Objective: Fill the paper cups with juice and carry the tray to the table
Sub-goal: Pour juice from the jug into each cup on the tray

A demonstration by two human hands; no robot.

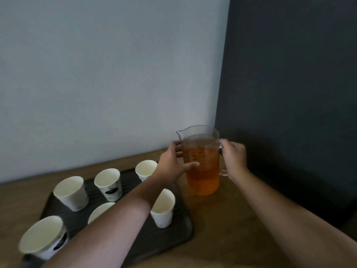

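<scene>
Your left hand wraps the body of the pitcher, thumb across its front and fingers round its far side. Your right hand is closed on the handle at the pitcher's right. The pitcher is upright and somewhat over half full of orange juice, with its spout on its left. I cannot tell whether its base has left the desk.

The dark tray lies just left of the pitcher and holds six paper cups, all of them empty. The two nearest the pitcher are one cup beyond your left wrist and another just this side of your forearm.

Your left forearm crosses the tray low, and it largely hides a third cup. Swing the pitcher leftward carelessly and that arm may topple these light, empty cups. The pitcher looks heavy, so a quick tilt could send juice surging past a small rim. A stream striking a cup's wall might tip it. The cups farthest from the pitcher mean reaching over the nearer ones. Fill any cup to the brim and it may spill when you carry the tray.
</scene>
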